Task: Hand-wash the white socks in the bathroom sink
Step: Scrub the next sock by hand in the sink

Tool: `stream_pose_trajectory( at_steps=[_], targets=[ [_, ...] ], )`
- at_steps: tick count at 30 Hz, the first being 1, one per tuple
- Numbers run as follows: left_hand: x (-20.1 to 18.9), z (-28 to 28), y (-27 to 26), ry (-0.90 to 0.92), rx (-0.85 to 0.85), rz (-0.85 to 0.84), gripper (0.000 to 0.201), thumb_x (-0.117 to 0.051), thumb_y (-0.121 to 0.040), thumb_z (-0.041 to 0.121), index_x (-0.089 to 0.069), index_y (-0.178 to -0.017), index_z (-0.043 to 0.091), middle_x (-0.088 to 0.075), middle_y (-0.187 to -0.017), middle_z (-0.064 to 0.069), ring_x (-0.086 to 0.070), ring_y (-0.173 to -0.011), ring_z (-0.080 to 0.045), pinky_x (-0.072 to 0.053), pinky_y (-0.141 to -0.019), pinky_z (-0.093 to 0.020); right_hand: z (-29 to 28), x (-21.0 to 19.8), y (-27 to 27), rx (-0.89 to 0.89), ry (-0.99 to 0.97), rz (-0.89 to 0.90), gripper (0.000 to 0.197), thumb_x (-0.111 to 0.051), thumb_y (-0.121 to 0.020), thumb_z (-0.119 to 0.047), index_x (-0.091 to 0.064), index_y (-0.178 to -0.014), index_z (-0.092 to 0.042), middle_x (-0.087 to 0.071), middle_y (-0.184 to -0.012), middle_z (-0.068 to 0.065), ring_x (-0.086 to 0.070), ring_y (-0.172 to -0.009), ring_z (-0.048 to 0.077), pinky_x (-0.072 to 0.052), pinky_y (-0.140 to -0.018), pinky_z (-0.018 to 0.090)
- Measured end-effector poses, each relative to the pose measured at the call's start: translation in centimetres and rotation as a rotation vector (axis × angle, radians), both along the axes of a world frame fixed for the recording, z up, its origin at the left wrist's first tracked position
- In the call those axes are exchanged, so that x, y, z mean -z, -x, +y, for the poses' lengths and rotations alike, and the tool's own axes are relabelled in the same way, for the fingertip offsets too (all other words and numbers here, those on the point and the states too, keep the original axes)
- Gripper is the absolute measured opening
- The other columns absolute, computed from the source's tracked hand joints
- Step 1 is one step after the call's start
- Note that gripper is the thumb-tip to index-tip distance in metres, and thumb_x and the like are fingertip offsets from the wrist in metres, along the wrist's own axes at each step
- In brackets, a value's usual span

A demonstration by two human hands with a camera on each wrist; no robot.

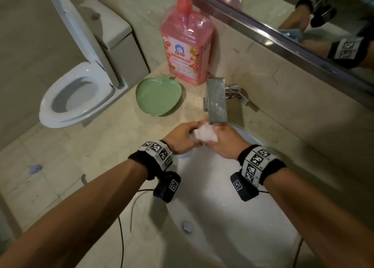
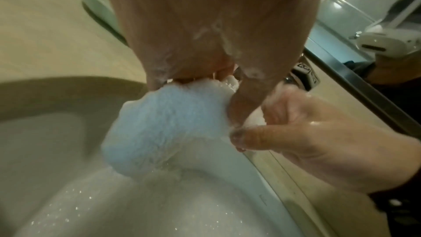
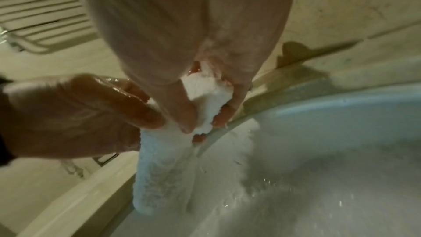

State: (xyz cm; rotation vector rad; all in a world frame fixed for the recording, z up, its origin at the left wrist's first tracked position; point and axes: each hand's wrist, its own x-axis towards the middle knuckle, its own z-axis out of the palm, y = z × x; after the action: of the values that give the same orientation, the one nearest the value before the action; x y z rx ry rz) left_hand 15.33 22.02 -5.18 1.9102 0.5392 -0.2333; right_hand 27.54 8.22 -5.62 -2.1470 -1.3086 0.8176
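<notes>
White terry sock [image 1: 204, 135], wet and bunched, held over the sink [image 1: 212, 186] under the faucet [image 1: 217, 100].

From left: a glossy white toilet [image 1: 77, 93], a green apple-shaped dish [image 1: 158, 96] and a pink translucent detergent bottle [image 1: 187, 45] on beige marbled stone. The left hand [image 1: 183, 137] and right hand [image 1: 227, 141] both pinch the fluffy sock [image 2: 168, 129] between thumb and curled fingers; its soaked lower end [image 3: 159, 177] hangs into the smooth, droplet-flecked basin.

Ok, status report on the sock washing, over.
Both hands, left hand and right hand, grip the wet white sock. Held under the faucet, above the sink. Nothing obstructing.
</notes>
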Motion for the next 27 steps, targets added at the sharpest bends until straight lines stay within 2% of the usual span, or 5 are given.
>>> stream_pose_trajectory(
  at_steps=[7,10,14,22,27],
  targets=[
    [1.5,-1.2,0.0,-0.207,-0.21,-0.068,0.035,-0.085,-0.069,0.025,-0.055,-0.087,0.021,-0.059,-0.077,0.008,-0.053,-0.068,-0.011,-0.04,-0.059,-0.021,-2.0,-0.9,0.0,0.244,-0.093,0.1,0.036,-0.082,-0.075,-0.035,-0.07,-0.108,-0.026,-0.068,-0.085,-0.015,-0.066,-0.082,0.009,-0.043,-0.066,0.018],
    [1.2,-1.3,-1.3,0.069,-0.175,-0.025,0.041,-0.084,-0.064,0.033,-0.059,-0.095,0.021,-0.069,-0.089,0.006,-0.067,-0.082,-0.014,-0.052,-0.068,-0.023,-2.6,-1.4,-0.5,0.303,-0.089,0.179,0.061,-0.086,-0.07,-0.036,-0.055,-0.123,-0.026,-0.07,-0.105,-0.012,-0.067,-0.093,0.005,-0.054,-0.077,0.022],
    [0.6,-2.1,-2.8,0.233,-0.15,-0.142,0.039,-0.077,-0.074,0.027,-0.07,-0.112,0.024,-0.074,-0.109,0.0,-0.069,-0.104,-0.017,-0.056,-0.093,-0.035,-3.9,-1.6,-1.4,0.334,-0.002,0.173,0.044,-0.078,-0.081,-0.044,-0.062,-0.118,-0.029,-0.072,-0.102,-0.008,-0.069,-0.091,0.013,-0.058,-0.082,0.042],
    [0.8,-1.0,-2.7,0.085,-0.318,-0.118,0.045,-0.076,-0.084,0.013,-0.044,-0.114,0.012,-0.06,-0.099,-0.003,-0.061,-0.08,-0.013,-0.053,-0.07,-0.031,-5.1,-1.1,-2.3,0.274,0.071,0.168,0.041,-0.08,-0.075,-0.054,-0.062,-0.095,-0.023,-0.068,-0.094,-0.003,-0.066,-0.086,0.019,-0.052,-0.072,0.035],
    [0.0,1.0,-0.1,-0.015,-0.188,-0.095,0.016,-0.073,-0.086,0.032,-0.065,-0.097,0.022,-0.07,-0.089,0.004,-0.064,-0.077,-0.01,-0.053,-0.073,-0.032,-3.8,-0.9,-2.2,0.25,0.071,0.336,0.035,-0.084,-0.076,-0.043,-0.071,-0.101,-0.022,-0.074,-0.101,-0.011,-0.069,-0.093,0.008,-0.054,-0.08,0.029]
  ],
)
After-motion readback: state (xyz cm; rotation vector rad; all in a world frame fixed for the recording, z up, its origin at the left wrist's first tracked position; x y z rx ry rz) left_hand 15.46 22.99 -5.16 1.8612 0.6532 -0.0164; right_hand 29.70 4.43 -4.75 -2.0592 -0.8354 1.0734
